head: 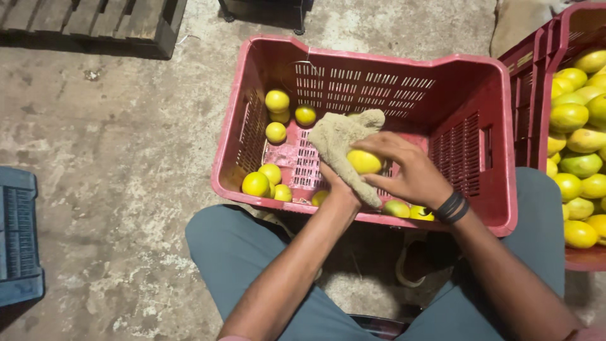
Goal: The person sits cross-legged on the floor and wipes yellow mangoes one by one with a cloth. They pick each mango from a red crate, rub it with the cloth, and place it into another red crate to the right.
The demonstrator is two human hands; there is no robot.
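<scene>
The fingers (386,144) of the right hand (410,170) curl over the top of a round yellow-green citrus fruit (364,161), clasping it from the right, while the left hand (338,183) comes up from below, its own fingers hidden under a rough beige cloth (341,142) and closed around the fruit through that cloth. The fruit sits between both hands, just above the near part of the red crate. It is close to spherical, so no long axis or pointing direction can be read from it; the cloth's loose end stands up and away from the person, toward the crate's far wall. A stack of dark bands (452,207) circles the right wrist.

Nearest the camera are the person's knees in grey-green trousers (233,252), spread to either side of the forearms. Beyond them stands the red slotted plastic crate (353,63), holding a few loose yellow fruits (276,101) along its left and near sides. To the right, a second red crate (543,69) is heaped with larger yellow-green fruits (571,117). Everything rests on a stained, patchy concrete floor (126,164). A dark blue plastic crate (19,240) lies at the left edge, and a dark wooden pallet (95,22) sits at the far left.
</scene>
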